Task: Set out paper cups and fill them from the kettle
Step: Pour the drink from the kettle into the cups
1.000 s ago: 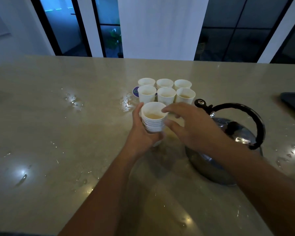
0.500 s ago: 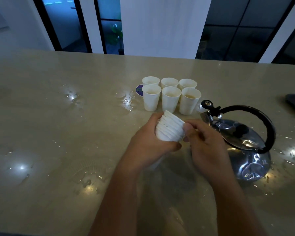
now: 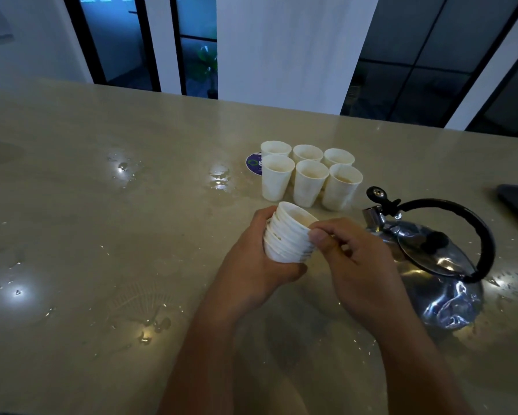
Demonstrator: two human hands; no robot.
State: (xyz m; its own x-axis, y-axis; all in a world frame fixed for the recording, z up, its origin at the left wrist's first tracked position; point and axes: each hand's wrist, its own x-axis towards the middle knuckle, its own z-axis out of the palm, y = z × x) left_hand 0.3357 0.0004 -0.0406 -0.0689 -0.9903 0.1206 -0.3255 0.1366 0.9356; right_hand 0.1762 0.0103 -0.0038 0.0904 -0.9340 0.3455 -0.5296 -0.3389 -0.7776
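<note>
- The right hand [image 3: 358, 265] pinches the rim of the top cup with thumb and forefinger; its other fingers are curled loosely behind.
- The left hand [image 3: 259, 262] is wrapped round the stack of nested paper cups [image 3: 287, 235], which is held tilted, mouth toward the far right, above the counter.
- Just beyond the stack, six white paper cups [image 3: 308, 175] stand upright in two rows of three; at least the near right one seems to hold pale liquid, though the light is dim.
- A round blue coaster [image 3: 253, 164] shows partly behind the left cups.
- A steel kettle [image 3: 440, 265] with a black handle sits on the beige stone counter [image 3: 102, 235], right of the hands.
- Water spots glint on the counter.
</note>
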